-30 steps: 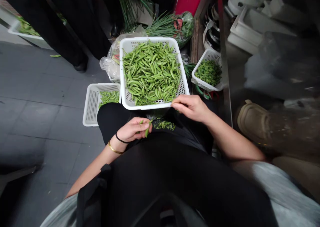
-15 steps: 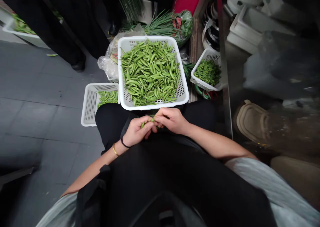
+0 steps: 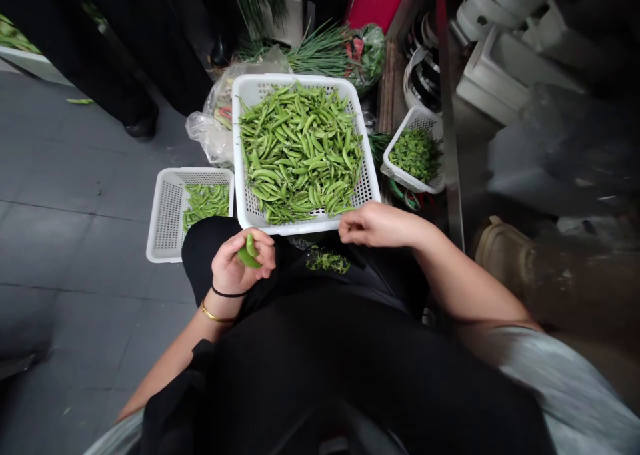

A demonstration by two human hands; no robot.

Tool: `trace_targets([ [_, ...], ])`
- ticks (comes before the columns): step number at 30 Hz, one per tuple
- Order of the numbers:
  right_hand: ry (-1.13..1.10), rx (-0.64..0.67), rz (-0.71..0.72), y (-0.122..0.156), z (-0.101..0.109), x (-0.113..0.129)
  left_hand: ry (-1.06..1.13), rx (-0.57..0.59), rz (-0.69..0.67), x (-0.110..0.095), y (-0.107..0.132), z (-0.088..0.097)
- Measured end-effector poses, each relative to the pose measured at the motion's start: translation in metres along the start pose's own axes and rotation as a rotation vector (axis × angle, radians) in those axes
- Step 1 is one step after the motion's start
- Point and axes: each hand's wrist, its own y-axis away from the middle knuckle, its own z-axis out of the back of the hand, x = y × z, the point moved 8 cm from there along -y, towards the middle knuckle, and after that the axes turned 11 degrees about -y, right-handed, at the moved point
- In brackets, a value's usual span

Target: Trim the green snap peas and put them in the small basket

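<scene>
My left hand (image 3: 241, 261) is curled around a few green pea pods (image 3: 248, 255), held above my left thigh beside the big basket's near corner. My right hand (image 3: 377, 225) is at the near right rim of the large white basket (image 3: 295, 228), its fingers bent inward. What those fingers hold, if anything, is hidden. Heaped in this basket are many pea pods (image 3: 303, 148). Between my hands, a small pile of trimmed stringy bits (image 3: 327, 260) lies on the dark cloth over my lap.
On the floor to the left stands a smaller white basket (image 3: 165, 221) with some pods. To the right is a white basket of leafy greens (image 3: 415, 155), close to a metal edge (image 3: 453, 175). Behind are plastic bags (image 3: 213, 138), long green stalks (image 3: 320, 51) and another person's legs (image 3: 115, 61).
My hands, together over my lap before, have parted. The left moved left with the pea pods; the right moved right and up to the basket rim. The stringy pile is now uncovered.
</scene>
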Motion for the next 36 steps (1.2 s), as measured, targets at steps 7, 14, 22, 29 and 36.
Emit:
trace_targets([
  [7,0.367,0.114,-0.059,-0.142,-0.037,-0.019,0.1,-0.001,0.04,0.002,-0.007,-0.004],
  [14,0.204,-0.154,0.078,-0.124,-0.011,-0.02,0.005,-0.081,0.252,0.021,-0.002,0.003],
  [22,-0.062,-0.745,0.603,-0.005,-0.03,0.049,-0.11,-0.148,0.213,0.031,-0.009,-0.026],
  [29,-0.193,-0.594,0.617,0.017,-0.021,0.057,-0.232,-0.047,0.218,0.019,0.012,-0.041],
  [36,-0.163,-0.602,0.533,0.012,-0.022,0.067,-0.269,0.083,0.262,0.019,0.023,-0.062],
])
